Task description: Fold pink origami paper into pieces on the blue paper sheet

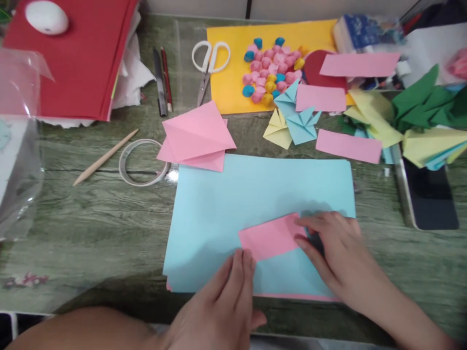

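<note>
A narrow strip of folded pink paper [272, 237] lies at a slant on a stack of light blue sheets [219, 209]. At its lower left corner, my left hand [228, 291] presses the paper with fingertips held together; its thumb sticks out to the side. My right hand [335, 253] grips the right end, index finger at the upper corner and thumb at the lower one. Square pink sheets [199, 133] overlap the stack's upper left corner. Beyond its upper right edge lies another pink folded strip [348, 146].
White-handled scissors [209, 61] and several small folded paper pieces [270, 68] rest on a yellow sheet [226, 97]. A tape roll [124, 165], wooden stick [105, 158] and pens [160, 82] lie left. At right is a phone [430, 194] beneath folded paper leaves [434, 141].
</note>
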`<state>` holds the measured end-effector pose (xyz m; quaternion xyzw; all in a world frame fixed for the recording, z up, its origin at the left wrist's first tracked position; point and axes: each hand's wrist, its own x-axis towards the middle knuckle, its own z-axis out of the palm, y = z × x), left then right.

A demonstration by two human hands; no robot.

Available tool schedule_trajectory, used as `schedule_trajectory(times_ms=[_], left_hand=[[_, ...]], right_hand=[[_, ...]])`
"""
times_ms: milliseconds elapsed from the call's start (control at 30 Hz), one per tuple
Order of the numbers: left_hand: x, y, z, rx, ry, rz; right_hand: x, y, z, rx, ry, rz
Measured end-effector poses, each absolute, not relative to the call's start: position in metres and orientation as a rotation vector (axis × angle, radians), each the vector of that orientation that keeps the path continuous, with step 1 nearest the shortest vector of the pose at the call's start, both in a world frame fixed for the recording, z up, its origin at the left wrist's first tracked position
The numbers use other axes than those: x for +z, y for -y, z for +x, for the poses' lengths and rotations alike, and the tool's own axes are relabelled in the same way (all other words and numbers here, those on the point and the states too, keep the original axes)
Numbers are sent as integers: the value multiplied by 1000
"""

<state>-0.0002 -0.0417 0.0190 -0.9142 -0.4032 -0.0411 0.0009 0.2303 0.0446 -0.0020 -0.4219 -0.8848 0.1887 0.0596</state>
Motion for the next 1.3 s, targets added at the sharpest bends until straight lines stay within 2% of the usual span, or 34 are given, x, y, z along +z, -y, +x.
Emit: schedule_trajectory(times_ms=[133,333,500,733,1300], left_hand=[[21,41,-3,-100,1253,-2861],[12,40,-1,-313,1322,-2858],[4,33,1,-197,1339,-2951],[-2,23,-1,-222,1274,-3028],[-2,4,-4,-121,1299,-3178]], right_hand=[[-2,-46,232,595,2684,-1289],[-1,-47,231,573,2689,-1266],[-2,-46,232,472,2726,-1228],[-2,-47,237,310,2754,-1252],[4,-47,231,476,2550,-1371]])
